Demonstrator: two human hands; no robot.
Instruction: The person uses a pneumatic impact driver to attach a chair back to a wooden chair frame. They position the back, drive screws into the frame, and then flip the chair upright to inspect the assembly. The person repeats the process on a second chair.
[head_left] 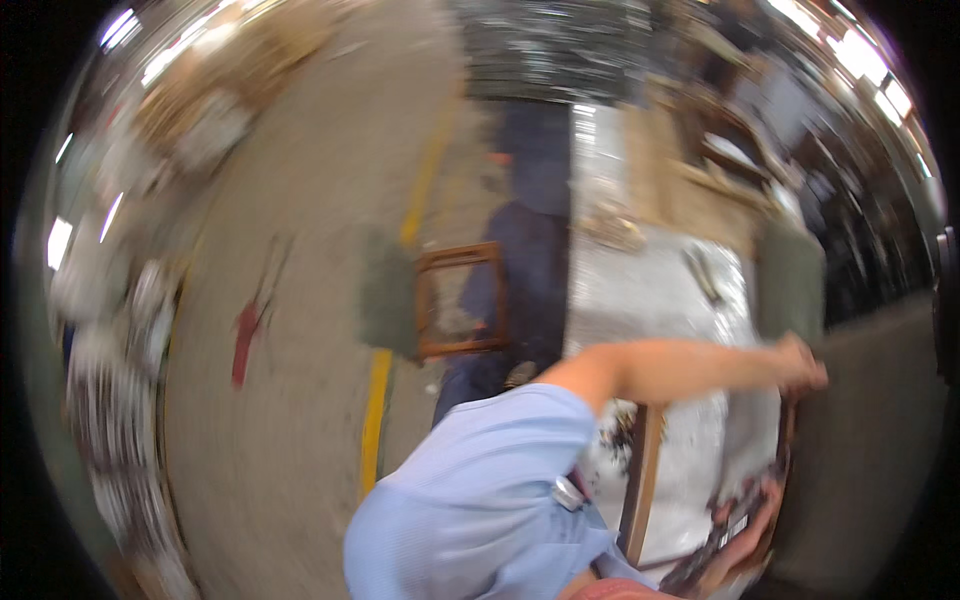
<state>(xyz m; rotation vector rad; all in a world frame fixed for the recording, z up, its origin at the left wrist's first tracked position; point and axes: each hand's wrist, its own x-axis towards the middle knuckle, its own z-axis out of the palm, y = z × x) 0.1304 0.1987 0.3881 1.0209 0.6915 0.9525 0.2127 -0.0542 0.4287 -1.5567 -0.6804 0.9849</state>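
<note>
My left arm, in a light blue sleeve, stretches across to the right. At its end my left hand (800, 366) is closed at the upper corner of a large dark grey-green panel (865, 450) with a brown edge; motion blurs its fingers. Lower down, my right hand (758, 522) grips a black hand-held tool (722, 536) with a white patch, close along the panel's brown edge. The tool's exact kind is too blurred to tell. A brown wooden bar (643, 480) lies on the plastic-covered table (650, 285) between my body and the panel.
A brown wooden frame (428, 300) stands left of the table, beside dark blue cloth (530, 240). A red-handled cart or jack (244, 340) is on the floor. Yellow lines (375, 415) mark the aisle; wrapped stacks (110, 400) line its far left. Small dark pieces (622, 430) lie near the bar.
</note>
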